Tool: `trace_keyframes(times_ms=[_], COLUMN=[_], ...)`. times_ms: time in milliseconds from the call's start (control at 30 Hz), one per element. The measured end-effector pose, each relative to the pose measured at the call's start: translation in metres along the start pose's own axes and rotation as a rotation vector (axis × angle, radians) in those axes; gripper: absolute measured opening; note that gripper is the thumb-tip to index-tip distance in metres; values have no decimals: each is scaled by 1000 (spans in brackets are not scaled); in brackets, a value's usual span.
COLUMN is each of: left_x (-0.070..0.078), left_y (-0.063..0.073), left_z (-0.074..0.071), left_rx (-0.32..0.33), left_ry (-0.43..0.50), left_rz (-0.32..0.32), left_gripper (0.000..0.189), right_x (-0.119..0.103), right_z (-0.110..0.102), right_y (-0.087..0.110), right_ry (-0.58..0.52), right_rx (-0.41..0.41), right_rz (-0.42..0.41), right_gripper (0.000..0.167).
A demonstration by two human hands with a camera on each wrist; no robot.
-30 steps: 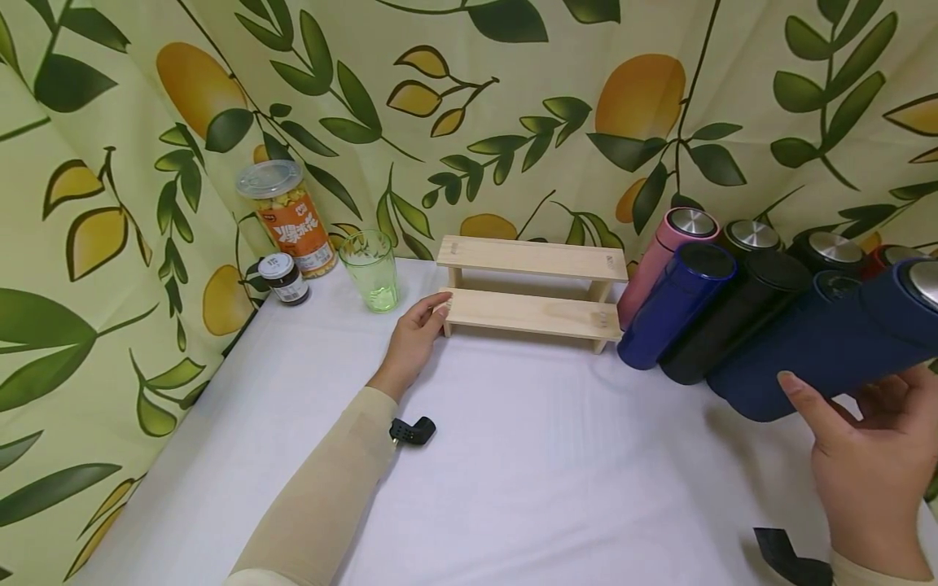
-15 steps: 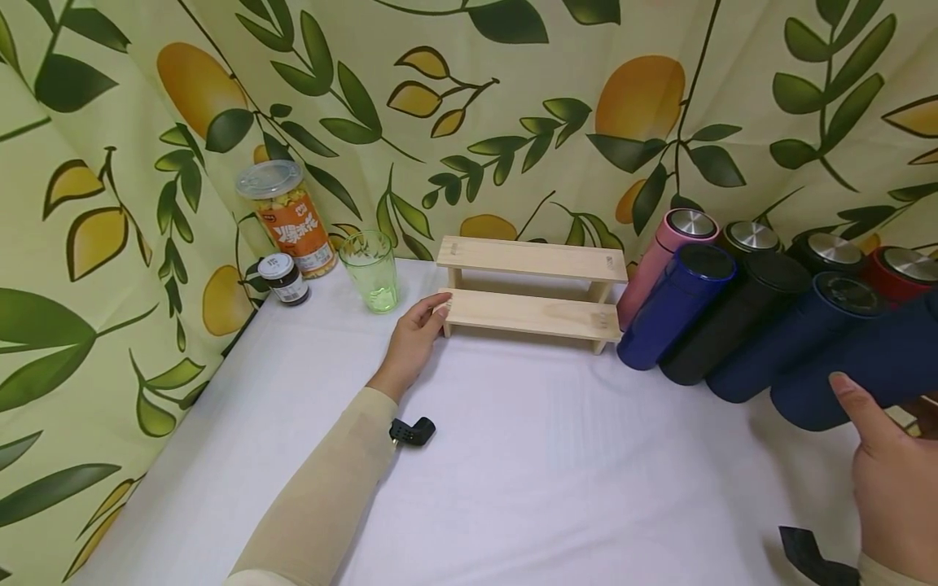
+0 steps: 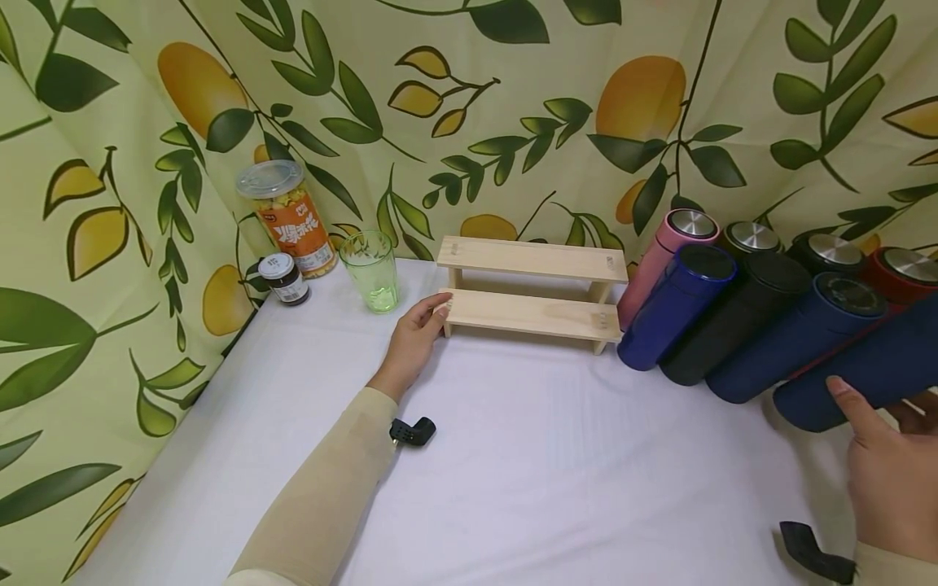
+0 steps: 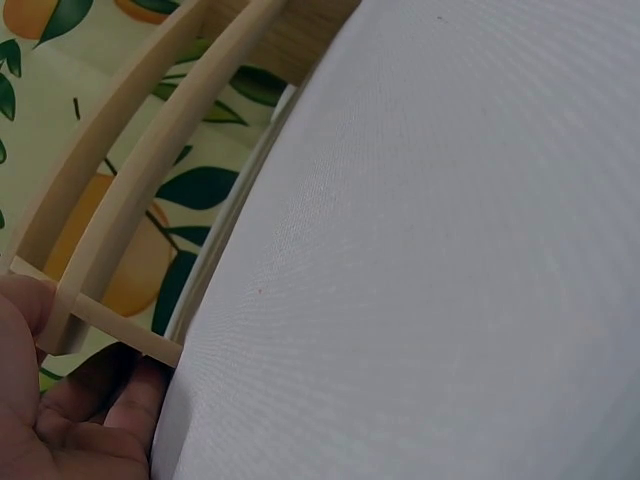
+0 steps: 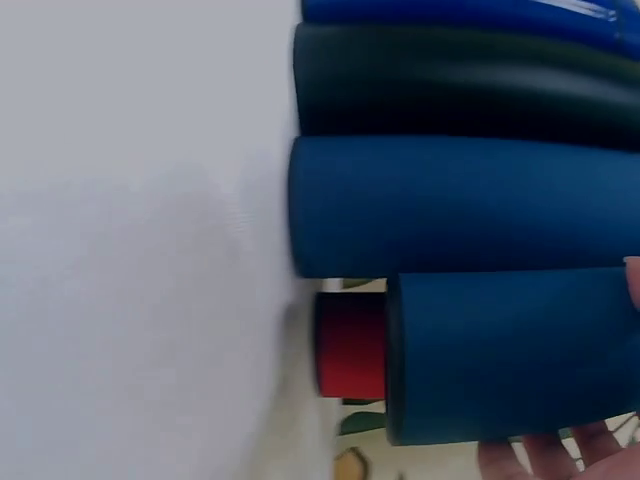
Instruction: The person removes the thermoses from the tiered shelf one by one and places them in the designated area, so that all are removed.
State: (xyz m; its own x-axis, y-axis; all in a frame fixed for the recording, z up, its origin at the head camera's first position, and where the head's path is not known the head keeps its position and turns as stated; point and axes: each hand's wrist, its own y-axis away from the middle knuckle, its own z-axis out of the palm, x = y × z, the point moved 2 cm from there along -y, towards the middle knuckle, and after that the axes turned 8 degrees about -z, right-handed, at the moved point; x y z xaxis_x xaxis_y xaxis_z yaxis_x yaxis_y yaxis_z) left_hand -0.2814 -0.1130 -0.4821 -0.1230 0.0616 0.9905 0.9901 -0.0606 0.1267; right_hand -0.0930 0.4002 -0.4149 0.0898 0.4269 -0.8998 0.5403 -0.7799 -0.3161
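My left hand (image 3: 414, 338) grips the left end of the lower board of a two-tier wooden stand (image 3: 531, 315). In the left wrist view the thumb presses on the board's end, with the other fingers (image 4: 135, 415) down by the leg. At the far right, my right hand (image 3: 890, 464) holds a navy vacuum flask (image 3: 872, 366) around its body, thumb on the near side. In the right wrist view the held flask's base stands off the cloth, and a red flask (image 5: 350, 345) shows behind it. The held flask's upper end runs out of the head view.
Left of the held flask stand a second navy flask (image 3: 795, 338), a black one (image 3: 733, 317), a blue one (image 3: 674, 309) and a pink one (image 3: 663, 240), others behind. A green glass (image 3: 370, 273), dark jar (image 3: 283, 281) and snack tub (image 3: 293, 220) stand back left.
My right hand has carried the navy flask to the right, uncovering more of the second navy flask and the red one. It barely moves over the last half second. My left hand stays put.
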Motion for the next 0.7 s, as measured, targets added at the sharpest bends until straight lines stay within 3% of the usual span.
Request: trace_keyframes(times_ms=[167,367,700], left_x=[0,0,-1], left_y=[0,0,-1], left_z=[0,0,-1], left_rx=[-1,6,-1], left_ry=[-14,-32,-32], left_rz=[-6,10,8], left_gripper=[35,35,35], right_x=[11,18,29], right_z=[8,14,18], right_y=[-6,-13,-19], right_ry=[-66,-91,-79], right_rx=[-20,-49,-94], right_rz=[-35,-68,8], right_gripper=[79,77,75])
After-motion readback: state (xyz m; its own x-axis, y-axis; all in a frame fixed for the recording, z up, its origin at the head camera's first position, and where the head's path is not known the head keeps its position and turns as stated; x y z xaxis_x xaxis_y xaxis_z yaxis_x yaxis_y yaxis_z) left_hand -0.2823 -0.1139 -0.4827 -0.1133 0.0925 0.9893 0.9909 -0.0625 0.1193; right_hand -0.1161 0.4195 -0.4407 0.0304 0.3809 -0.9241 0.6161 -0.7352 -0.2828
